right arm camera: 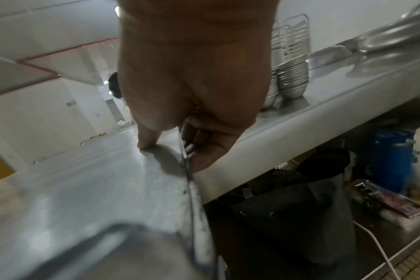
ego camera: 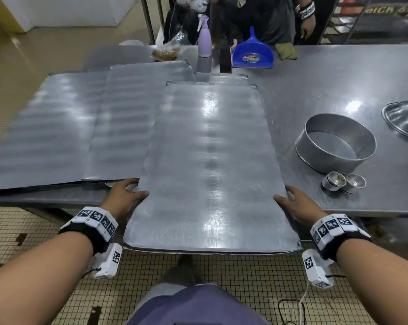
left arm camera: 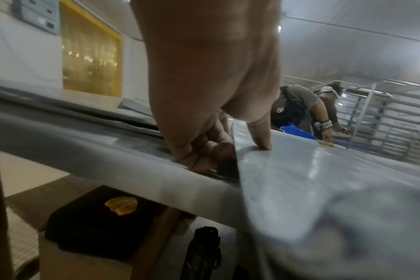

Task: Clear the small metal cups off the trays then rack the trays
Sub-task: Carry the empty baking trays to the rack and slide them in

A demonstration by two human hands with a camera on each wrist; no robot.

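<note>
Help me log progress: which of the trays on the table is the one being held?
The rightmost tray, overhanging the table's near edge. The left hand and right hand grip its side edges; the two trays to its left lie untouched.

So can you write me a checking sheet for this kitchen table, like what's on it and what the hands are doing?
Surface: steel table, shiny and scratched.
Job's things: top tray bare, its near end past the table edge; more trays to its left; small metal cups on the table.
Clutter: round tin, spray bottle, blue dustpan.
Hands: left hand and right hand each grip a tray side, thumb on top.
Cables: white cable on the floor.
Surroundings: another person across the table; tiled floor.
</note>
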